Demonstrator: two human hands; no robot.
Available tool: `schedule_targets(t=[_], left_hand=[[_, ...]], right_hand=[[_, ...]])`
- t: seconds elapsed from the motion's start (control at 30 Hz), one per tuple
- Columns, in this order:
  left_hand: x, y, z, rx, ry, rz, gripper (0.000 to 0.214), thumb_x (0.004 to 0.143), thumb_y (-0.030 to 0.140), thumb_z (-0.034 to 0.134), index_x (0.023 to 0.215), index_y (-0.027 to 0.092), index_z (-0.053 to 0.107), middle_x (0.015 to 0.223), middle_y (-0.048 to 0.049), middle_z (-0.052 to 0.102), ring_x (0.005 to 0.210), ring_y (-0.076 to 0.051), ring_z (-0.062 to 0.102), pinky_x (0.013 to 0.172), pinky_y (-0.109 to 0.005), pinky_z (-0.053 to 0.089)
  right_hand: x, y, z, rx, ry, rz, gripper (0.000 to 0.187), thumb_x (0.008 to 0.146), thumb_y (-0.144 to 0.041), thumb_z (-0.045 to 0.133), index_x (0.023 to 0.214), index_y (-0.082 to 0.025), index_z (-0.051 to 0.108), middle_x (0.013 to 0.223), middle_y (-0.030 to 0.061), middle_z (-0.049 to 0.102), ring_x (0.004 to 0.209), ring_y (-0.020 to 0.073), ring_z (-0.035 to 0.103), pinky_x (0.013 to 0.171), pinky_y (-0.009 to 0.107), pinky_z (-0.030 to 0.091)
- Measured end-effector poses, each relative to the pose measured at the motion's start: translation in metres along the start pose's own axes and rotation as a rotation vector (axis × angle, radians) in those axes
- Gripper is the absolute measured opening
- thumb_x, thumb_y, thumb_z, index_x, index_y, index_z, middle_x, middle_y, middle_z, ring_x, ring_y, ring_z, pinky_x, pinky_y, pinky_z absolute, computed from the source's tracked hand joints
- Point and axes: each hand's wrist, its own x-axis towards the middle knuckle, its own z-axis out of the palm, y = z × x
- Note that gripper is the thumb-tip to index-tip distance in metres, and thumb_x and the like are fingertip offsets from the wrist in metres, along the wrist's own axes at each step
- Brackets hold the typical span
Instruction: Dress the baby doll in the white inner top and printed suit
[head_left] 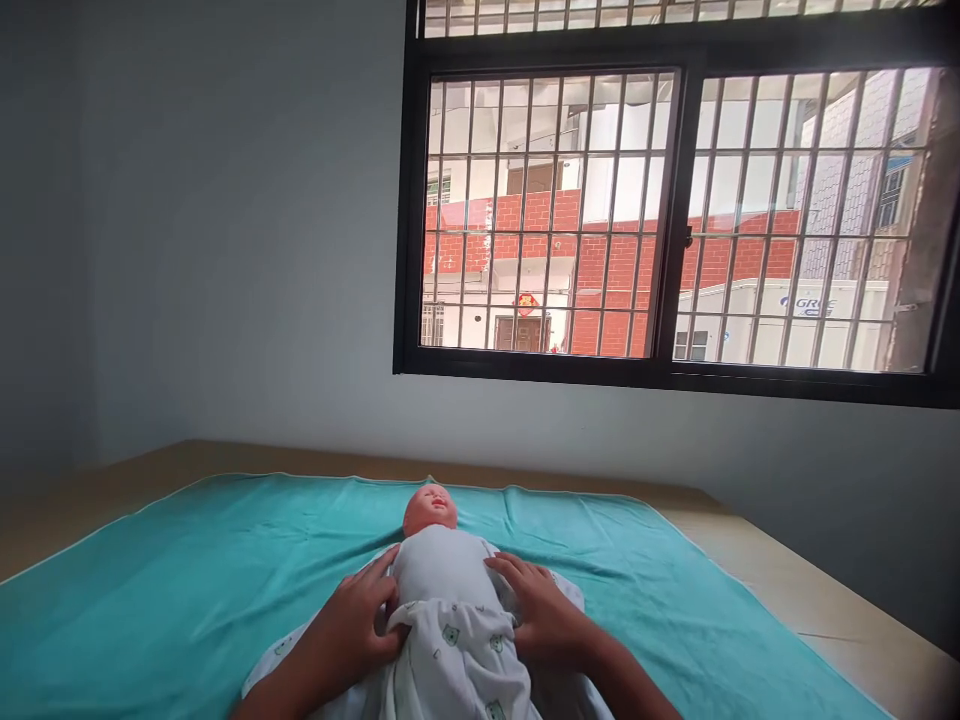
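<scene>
A baby doll [446, 565] lies on its back on a teal cloth [187, 570], its pinkish head toward the wall. Its torso is white, and white fabric with small green animal prints [457, 650] covers it from the waist down. More of this printed fabric spreads out under both my forearms. My left hand [364, 605] rests along the doll's left-of-picture side, thumb apart from the fingers and near the waist edge. On the opposite side, my right hand [544, 610] lies with fingers stretched against the torso. Both hands look open; some fingertips are hidden.
The teal cloth covers much of a light wooden surface [795, 590], whose tan edges show around it. Behind stands a grey-white wall [247, 250]. A dark-framed window [675, 220] with metal bars is set in it, and buildings show outside.
</scene>
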Motion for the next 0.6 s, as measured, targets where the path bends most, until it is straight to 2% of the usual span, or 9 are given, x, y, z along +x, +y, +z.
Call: schedule_targets(t=[0.23,0.43,0.5,0.6], left_hand=[[-0.002,0.000,0.003,0.012,0.014,0.015,0.016,0.077,0.030,0.054,0.074,0.025,0.069,0.136,-0.0054,0.060,0.121,-0.028,0.058,0.096,-0.040,0.049],[0.000,0.010,0.002,0.027,0.003,-0.046,0.028,0.086,0.028,0.043,0.089,0.023,0.071,0.139,-0.0068,0.058,0.126,-0.026,0.055,0.101,-0.041,0.046],[0.002,0.013,0.002,0.013,0.031,-0.089,0.030,0.089,0.026,0.040,0.095,0.022,0.068,0.134,-0.0070,0.062,0.123,-0.024,0.057,0.100,-0.038,0.046],[0.004,0.016,0.005,0.006,0.064,-0.194,0.029,0.091,0.022,0.035,0.103,0.021,0.061,0.113,-0.0073,0.070,0.104,-0.023,0.065,0.088,-0.036,0.049]], right_hand=[[0.001,0.009,0.010,0.103,0.135,0.003,0.066,0.067,-0.030,0.064,0.133,-0.026,0.054,0.134,0.0088,0.056,0.118,0.0302,0.053,0.100,0.040,0.036],[0.006,0.016,0.020,0.170,0.281,0.046,0.052,0.068,-0.019,0.055,0.120,-0.027,0.060,0.122,0.0040,0.063,0.106,0.0248,0.058,0.091,0.032,0.040],[0.007,0.017,0.024,0.170,0.316,0.068,0.050,0.067,-0.016,0.051,0.115,-0.027,0.060,0.120,0.0020,0.064,0.104,0.0227,0.059,0.090,0.031,0.040],[0.012,0.019,0.029,0.185,0.372,0.138,0.046,0.068,-0.015,0.047,0.111,-0.027,0.061,0.115,-0.0005,0.067,0.101,0.0210,0.060,0.089,0.030,0.041]])
